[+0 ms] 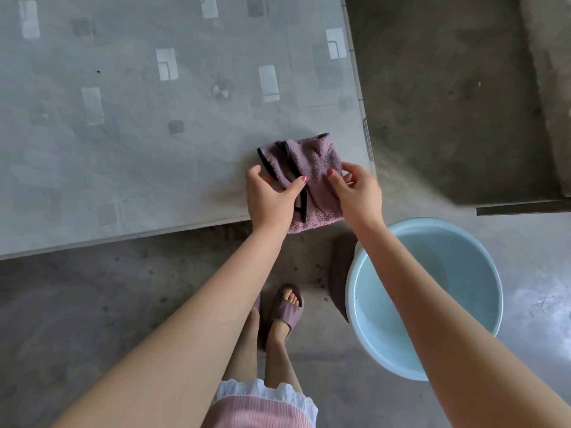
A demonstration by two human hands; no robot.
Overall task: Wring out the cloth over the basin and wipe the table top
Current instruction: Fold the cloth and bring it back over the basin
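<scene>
Two hands, left hand (268,196) and right hand (358,193), pinch a folded mauve cloth (312,174) at the counter (123,118) corner | cloth overhangs the edge, could slide to the floor | basin (482,242) by the feet, could be kicked.

Your right arm covers the near-left rim of the basin (448,239); the cloth (309,162) hides your left hand (268,196) fingertips.
</scene>
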